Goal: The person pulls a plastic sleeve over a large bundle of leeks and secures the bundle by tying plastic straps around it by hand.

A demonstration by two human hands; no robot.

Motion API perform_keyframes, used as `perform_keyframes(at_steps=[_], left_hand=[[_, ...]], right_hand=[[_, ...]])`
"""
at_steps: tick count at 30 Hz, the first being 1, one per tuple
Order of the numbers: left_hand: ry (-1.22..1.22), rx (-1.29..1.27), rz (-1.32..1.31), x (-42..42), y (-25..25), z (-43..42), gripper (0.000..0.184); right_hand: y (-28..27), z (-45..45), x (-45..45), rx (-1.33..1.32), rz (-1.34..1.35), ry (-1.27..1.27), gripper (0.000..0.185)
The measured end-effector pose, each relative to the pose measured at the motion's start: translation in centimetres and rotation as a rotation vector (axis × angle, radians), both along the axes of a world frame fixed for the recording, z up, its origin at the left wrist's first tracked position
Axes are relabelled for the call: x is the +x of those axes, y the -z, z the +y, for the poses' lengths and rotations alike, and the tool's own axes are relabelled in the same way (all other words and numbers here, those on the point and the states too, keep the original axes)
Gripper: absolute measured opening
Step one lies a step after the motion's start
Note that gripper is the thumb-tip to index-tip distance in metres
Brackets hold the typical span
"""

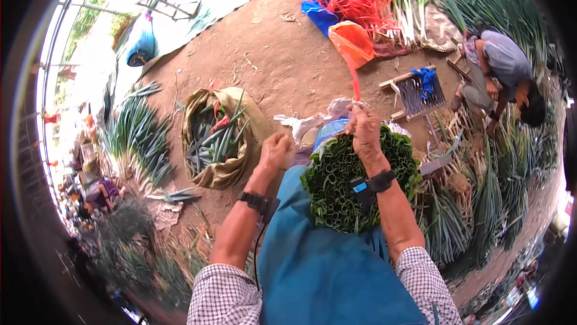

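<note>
My right hand (365, 125) is closed in a pinch on the end of a red plastic strip (356, 84), which runs up toward an orange plastic sheet (351, 43). Just below that hand, a thick round bundle of green leaves (336, 193) rests against the teal apron (312, 259) on my lap, its curled leaf edges facing up. To its left, my left hand (276, 150) is curled into a fist, apart from the bundle. Whatever its fingers may hold is hidden. White and blue plastic (330, 128) lies beyond the bundle.
At left, an open sack (252, 135) holds green leaf pieces, near a leek pile (141, 132). A red strip heap (360, 3) lies ahead. At right are a low wooden-framed seat (421, 93), more leeks (445, 223) and a bent-over person (505, 60).
</note>
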State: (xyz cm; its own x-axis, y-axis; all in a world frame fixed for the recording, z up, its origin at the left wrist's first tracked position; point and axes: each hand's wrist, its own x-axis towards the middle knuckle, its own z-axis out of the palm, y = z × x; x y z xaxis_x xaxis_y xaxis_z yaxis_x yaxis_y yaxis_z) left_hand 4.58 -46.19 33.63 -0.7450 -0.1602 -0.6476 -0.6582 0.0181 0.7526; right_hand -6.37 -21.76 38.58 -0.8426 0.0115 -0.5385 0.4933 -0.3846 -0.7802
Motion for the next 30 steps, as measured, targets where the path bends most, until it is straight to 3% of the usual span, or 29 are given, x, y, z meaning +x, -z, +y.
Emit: perform_keyframes(at_steps=[1,2,5,7,12,15,18,22,25,26,29,30], left_hand=[[0.027,-0.131,-0.042,3.2,1.4,0.0,0.029],[-0.017,-0.104,-0.018,5.9,2.1,1.0,0.025],[-0.096,0.125,-0.276,11.3,5.4,4.5,0.023],[-0.021,0.178,-0.359,13.3,7.9,6.9,0.028],[0.067,-0.189,-0.041,13.7,8.1,9.6,0.026],[0.075,-0.211,0.006,13.7,7.7,9.3,0.020],[0.184,-0.277,-0.109,12.9,7.1,9.6,0.016],[0.195,-0.470,-0.096,12.7,7.3,11.0,0.012],[-0.122,-0.278,-0.020,13.1,7.7,10.6,0.013],[-0.271,-0.124,-0.059,13.3,8.9,10.8,0.011],[-0.351,0.502,-0.170,14.4,10.6,9.9,0.012],[-0.385,0.603,-0.148,14.0,8.9,9.5,0.011]], right_hand=[[-0.3,0.0,-0.4,-0.016,-0.020,-0.002,0.019],[-0.3,0.2,-0.7,-0.025,-0.047,0.001,0.018],[0.4,0.8,-1.1,0.035,-0.051,-0.031,0.015],[0.1,0.7,-1.6,0.115,-0.102,-0.027,0.017],[-0.3,0.2,-2.4,0.134,-0.112,-0.084,0.021],[-0.5,-0.1,-2.8,0.127,-0.134,-0.091,0.022],[-0.7,-0.1,-2.7,0.129,-0.135,-0.104,0.024],[-0.6,-0.3,-2.8,0.155,-0.130,-0.133,0.025],[-0.5,0.3,-2.7,0.152,-0.126,-0.160,0.026],[-0.4,0.5,-2.6,0.146,-0.122,-0.166,0.026],[-0.2,0.5,-2.2,0.148,-0.113,-0.166,0.025],[0.2,0.9,-2.1,0.147,-0.111,-0.152,0.025]])
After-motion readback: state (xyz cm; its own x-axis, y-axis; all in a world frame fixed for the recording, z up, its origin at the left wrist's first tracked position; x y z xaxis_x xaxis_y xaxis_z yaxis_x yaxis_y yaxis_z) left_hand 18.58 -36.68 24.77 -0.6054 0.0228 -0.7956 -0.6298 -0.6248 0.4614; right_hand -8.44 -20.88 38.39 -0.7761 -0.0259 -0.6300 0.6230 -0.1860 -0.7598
